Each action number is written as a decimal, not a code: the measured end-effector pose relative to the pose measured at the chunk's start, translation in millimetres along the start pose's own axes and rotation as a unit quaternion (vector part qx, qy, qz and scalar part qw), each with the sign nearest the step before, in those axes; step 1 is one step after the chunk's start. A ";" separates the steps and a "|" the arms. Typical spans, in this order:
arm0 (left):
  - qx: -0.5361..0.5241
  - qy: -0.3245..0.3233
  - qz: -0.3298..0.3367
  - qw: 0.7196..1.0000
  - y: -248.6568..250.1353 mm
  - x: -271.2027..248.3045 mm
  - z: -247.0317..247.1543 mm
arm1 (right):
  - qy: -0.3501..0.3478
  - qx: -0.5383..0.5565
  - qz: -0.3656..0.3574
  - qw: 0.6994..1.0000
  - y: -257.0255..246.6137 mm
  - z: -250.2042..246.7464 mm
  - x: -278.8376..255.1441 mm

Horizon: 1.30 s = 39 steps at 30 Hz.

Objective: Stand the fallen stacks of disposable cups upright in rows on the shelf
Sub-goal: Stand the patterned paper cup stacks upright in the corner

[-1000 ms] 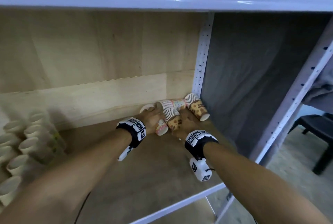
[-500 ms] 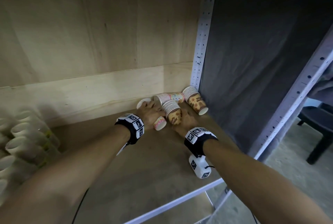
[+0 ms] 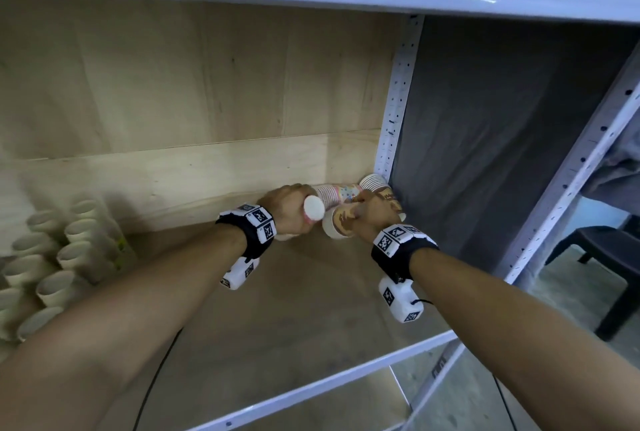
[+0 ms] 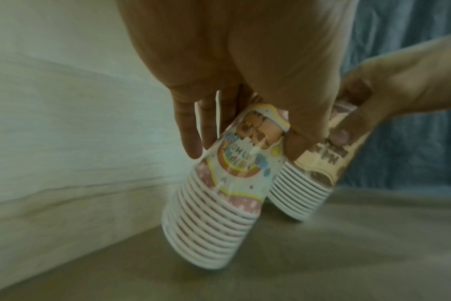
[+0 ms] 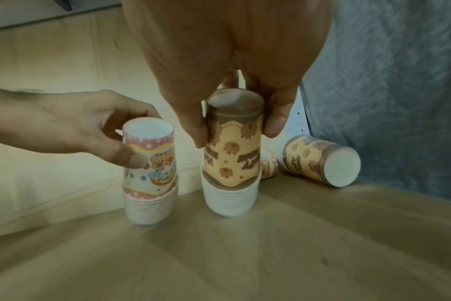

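Note:
My left hand (image 3: 294, 212) grips a pink birthday-print cup stack (image 5: 150, 171), rims down on the wooden shelf (image 3: 277, 309), nearly upright. My right hand (image 3: 367, 214) grips a brown-and-cream cup stack (image 5: 231, 163) just to its right, rims down too. In the left wrist view the pink stack (image 4: 227, 169) tilts slightly and the brown stack (image 4: 314, 179) stands behind it. A second brown stack (image 5: 319, 160) lies on its side in the back right corner. Another pink stack (image 3: 337, 192) lies along the back board behind my hands.
Several stacks of plain white cups (image 3: 52, 260) stand in rows at the shelf's left end. A white perforated post (image 3: 398, 101) and grey cloth wall (image 3: 502, 136) close the right side. The white front rail (image 3: 329, 385) edges the shelf. A dark chair (image 3: 602, 264) stands outside.
Both hands have tipped their lying stacks up from the shelf onto their rims. The two stacks behind have not moved.

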<state>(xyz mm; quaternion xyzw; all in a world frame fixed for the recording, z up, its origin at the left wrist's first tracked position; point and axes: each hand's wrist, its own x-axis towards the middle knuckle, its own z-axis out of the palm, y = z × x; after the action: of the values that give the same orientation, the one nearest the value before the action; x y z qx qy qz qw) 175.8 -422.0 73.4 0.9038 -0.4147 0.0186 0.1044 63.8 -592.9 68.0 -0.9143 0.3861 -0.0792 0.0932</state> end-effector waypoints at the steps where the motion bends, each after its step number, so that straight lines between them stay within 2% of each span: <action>1: -0.026 0.002 -0.020 0.999 -1.3 -3.2 -5.6 | 0.000 -0.019 0.056 0.998 0.5 -12.1 -6.9; 2: -0.044 0.001 -0.038 0.998 -2.0 -7.2 -11.4 | 0.001 -0.023 0.015 1.000 -2.1 -13.8 -9.5; 3: -0.063 -0.001 -0.054 0.997 -3.4 -11.1 -16.5 | 0.044 0.026 -0.057 0.997 -10.6 -6.9 -0.5; 4: -0.084 -0.005 -0.071 0.994 -5.0 -15.7 -22.1 | -0.019 0.071 -0.119 0.990 -14.1 -12.9 -7.4; 5: -0.105 -0.012 -0.088 0.990 -6.6 -20.3 -27.8 | -0.050 0.087 -0.164 0.981 -16.6 -18.3 -12.5; 9: -0.127 -0.048 -0.125 0.983 -14.7 -40.5 -50.2 | -0.051 0.064 -0.223 0.971 -37.5 -27.7 -17.3; 12: -0.088 -0.082 -0.155 0.981 -21.2 -56.2 -66.6 | -0.072 0.060 -0.258 0.962 -56.6 -31.6 -26.6; 15: -0.047 -0.133 -0.180 0.973 -29.7 -72.6 -79.2 | -0.075 0.021 -0.325 0.943 -76.1 -31.4 -36.4; 19: 0.055 -0.188 -0.186 0.963 -38.6 -91.1 -90.7 | -0.134 0.023 -0.371 0.918 -105.6 -28.8 -54.1; 22: 0.087 -0.230 -0.210 0.946 -48.4 -105.7 -94.7 | -0.171 0.029 -0.390 0.904 -130.9 -28.2 -73.1; 24: 0.085 -0.224 -0.224 0.945 -57.1 -115.5 -94.1 | -0.190 0.049 -0.387 0.901 -148.9 -24.4 -85.0; 29: 0.100 -0.254 -0.240 0.932 -60.9 -129.7 -88.5 | -0.191 0.088 -0.399 0.893 -175.8 -9.6 -105.1; 34: 0.077 -0.222 -0.248 0.940 -72.0 -148.7 -91.2 | -0.207 0.099 -0.415 0.881 -183.0 0.2 -114.3; 39: 0.126 -0.283 -0.269 0.912 -69.5 -143.9 -88.7 | -0.185 0.143 -0.416 0.879 -177.9 11.1 -120.4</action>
<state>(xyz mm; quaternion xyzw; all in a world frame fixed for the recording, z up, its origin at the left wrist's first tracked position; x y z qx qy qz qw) 138.7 -252.5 130.8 0.9543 -0.1620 -0.2142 -0.1310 106.2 -383.1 89.7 -0.9656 -0.0697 0.0053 0.2505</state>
